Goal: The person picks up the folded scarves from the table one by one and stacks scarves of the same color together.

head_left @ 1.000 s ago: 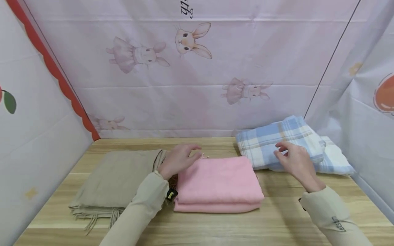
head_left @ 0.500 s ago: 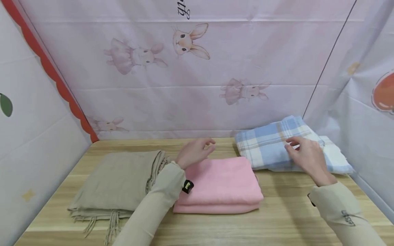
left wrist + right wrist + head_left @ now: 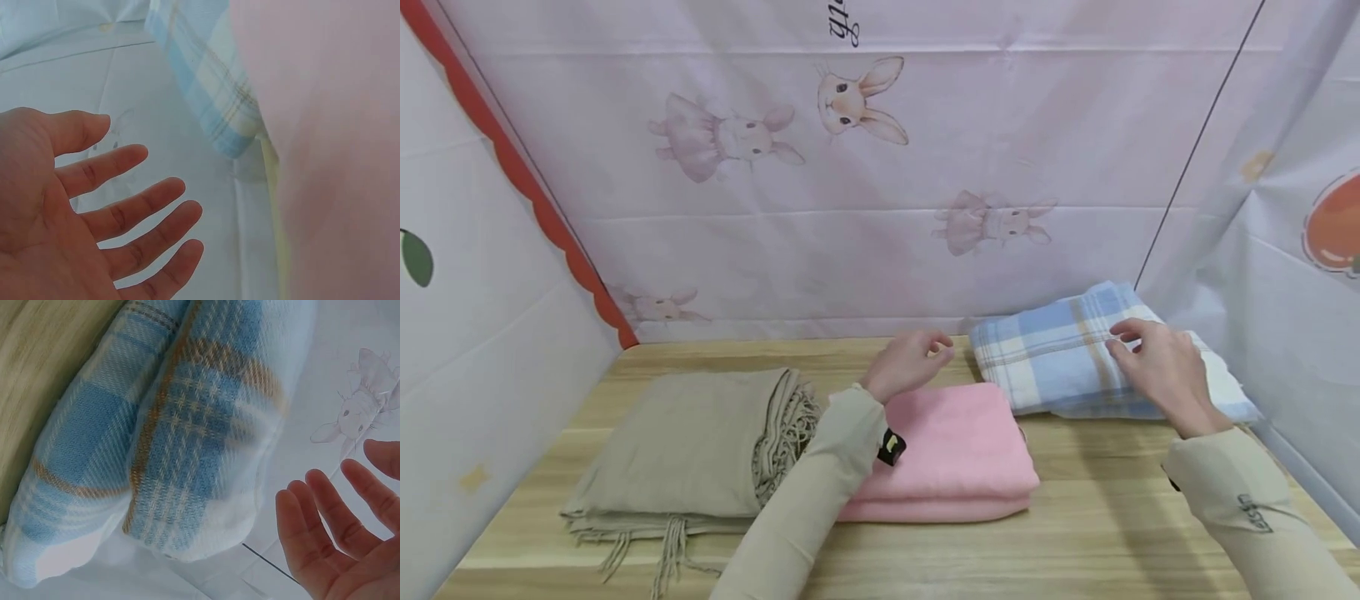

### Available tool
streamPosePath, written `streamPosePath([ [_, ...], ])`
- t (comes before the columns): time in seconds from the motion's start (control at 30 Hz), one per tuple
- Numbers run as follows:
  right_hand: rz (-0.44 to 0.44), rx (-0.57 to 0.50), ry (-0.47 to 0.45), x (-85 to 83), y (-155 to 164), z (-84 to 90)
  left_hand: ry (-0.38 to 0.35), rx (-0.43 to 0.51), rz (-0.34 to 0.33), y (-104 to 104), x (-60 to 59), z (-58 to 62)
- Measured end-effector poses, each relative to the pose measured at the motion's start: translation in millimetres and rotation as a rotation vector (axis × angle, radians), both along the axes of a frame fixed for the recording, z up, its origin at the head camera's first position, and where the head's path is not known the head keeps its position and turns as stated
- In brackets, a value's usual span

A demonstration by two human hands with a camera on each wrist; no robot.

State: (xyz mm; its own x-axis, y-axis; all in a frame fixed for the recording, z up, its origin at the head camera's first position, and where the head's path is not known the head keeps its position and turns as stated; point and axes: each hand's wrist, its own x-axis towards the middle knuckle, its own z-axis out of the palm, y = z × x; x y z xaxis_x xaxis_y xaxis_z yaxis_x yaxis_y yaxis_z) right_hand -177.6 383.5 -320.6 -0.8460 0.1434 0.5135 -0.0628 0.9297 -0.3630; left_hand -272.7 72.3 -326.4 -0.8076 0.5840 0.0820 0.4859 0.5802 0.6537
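Note:
My left hand [image 3: 910, 363] hovers over the back edge of a folded pink cloth [image 3: 962, 450], holding nothing. In the left wrist view its fingers [image 3: 134, 215] are spread and relaxed, apart from the cloth. On the right, my right hand [image 3: 1167, 367] is above a folded blue-and-white plaid cloth [image 3: 1045, 350]; the right wrist view has its fingers [image 3: 340, 519] loosely bent with a gap to the fabric [image 3: 187, 437]. The plaid cloth lies in two overlapping layers at the back right. Part of the pink cloth is hidden behind my left sleeve.
A folded khaki cloth [image 3: 677, 450] with fringed edges lies on the left of the wooden table [image 3: 940, 558]. A rabbit-printed pink backdrop [image 3: 850, 250] rises behind the table. White printed sheets [image 3: 1292, 333] line both sides.
My left hand has moved right, from beside the khaki cloth to over the pink cloth's back edge. My right hand has shifted slightly right and away from me. The cloths have stayed put.

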Motion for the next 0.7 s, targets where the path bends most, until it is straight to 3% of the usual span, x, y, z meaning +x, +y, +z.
streamPosePath([
  [0.17, -0.02, 0.002, -0.003, -1.9, 1, 0.4, -0.037, 0.029, -0.012, 10, -2.5, -7.6],
  [0.43, -0.044, 0.014, 0.01, -7.1, 9, -2.1, -0.082, 0.046, 0.029, 20, -9.6, -17.8],
  [0.7, -0.099, 0.007, -0.072, -11.2, 21, -3.0, -0.185, 0.135, 0.026, 38, -16.2, -24.2],
])
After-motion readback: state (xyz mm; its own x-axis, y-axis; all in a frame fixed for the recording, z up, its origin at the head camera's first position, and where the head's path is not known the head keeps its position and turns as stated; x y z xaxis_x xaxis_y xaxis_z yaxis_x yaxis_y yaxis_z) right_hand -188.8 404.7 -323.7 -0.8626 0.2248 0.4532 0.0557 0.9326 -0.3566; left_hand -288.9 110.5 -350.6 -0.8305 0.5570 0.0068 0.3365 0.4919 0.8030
